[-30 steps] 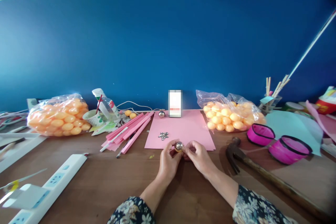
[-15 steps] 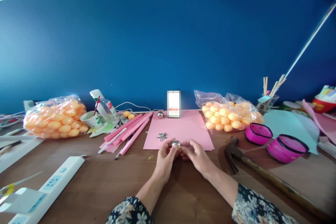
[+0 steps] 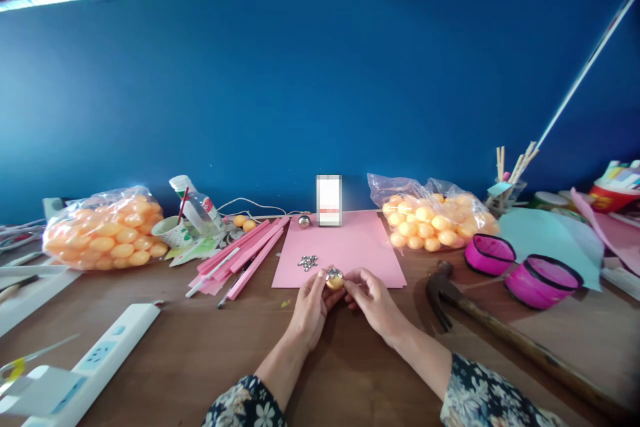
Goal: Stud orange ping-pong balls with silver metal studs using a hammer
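Near the front edge of the pink sheet [image 3: 350,247], a small shiny ball [image 3: 335,279], silver on top and golden below, sits between my hands. My left hand [image 3: 313,307] grips it from the left, thumb against its side. From the right, my right hand [image 3: 373,300] has thumb and finger pinched together at the ball's edge; whether it grips the ball or something tiny cannot be made out. Small silver beads [image 3: 307,263] lie in a loose pile on the sheet. Another silver ball [image 3: 304,221] rests at its back edge.
Pink paper strips [image 3: 245,253] and a bag of orange balls [image 3: 110,233] lie left, with a white power strip [image 3: 105,353] nearer. On the right are another ball bag [image 3: 425,223], a hammer [image 3: 500,320] and two magenta bands [image 3: 543,282]. A blurred white object [image 3: 329,200] stands behind.
The ball between my hands shows more of its golden lower part. My left thumb has shifted from its front to its left side. The view has moved slightly.
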